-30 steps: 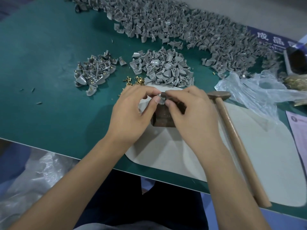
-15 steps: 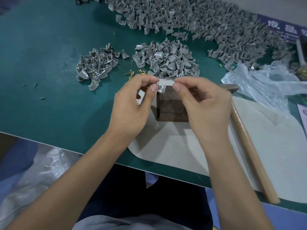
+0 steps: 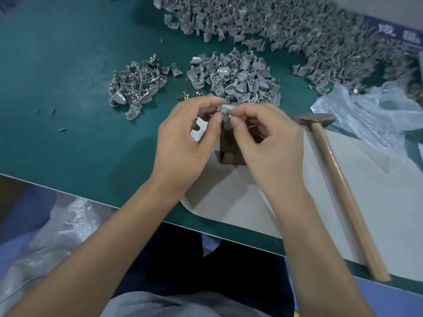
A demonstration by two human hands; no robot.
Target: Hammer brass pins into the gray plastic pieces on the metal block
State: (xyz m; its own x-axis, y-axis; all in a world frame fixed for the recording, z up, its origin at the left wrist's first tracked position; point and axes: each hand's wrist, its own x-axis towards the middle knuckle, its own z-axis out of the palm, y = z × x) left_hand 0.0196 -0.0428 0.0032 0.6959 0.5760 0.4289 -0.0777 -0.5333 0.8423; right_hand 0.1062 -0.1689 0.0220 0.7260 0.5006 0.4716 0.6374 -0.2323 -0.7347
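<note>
your left hand [image 3: 183, 143] pinches a small gray plastic piece [image 3: 223, 111] between thumb and forefinger, just above the dark metal block [image 3: 229, 149]. your right hand [image 3: 267, 143] pinches a tiny brass pin [image 3: 231, 116] at the piece's right edge, its other fingers curled. both hands cover most of the block, so you cannot tell whether the piece touches its top.

the block stands on a pale rounded mat [image 3: 297, 195] lying on the green table [image 3: 68, 65]. to the right, a wooden-handled hammer [image 3: 338, 186] lies flat across the mat, its metal head toward the far side, well apart from your right hand. beyond it sits crumpled clear plastic wrap [image 3: 375, 110].

just behind your hands a heap of loose gray pieces [image 3: 233, 76] crowds the mat's far edge, with a few scattered brass pins [image 3: 190, 95] to its left. further left is a smaller pile of gray pieces with brass pins fitted [image 3: 135, 85]. a long bank of gray pieces [image 3: 286, 26] runs along the table's far side.
</note>
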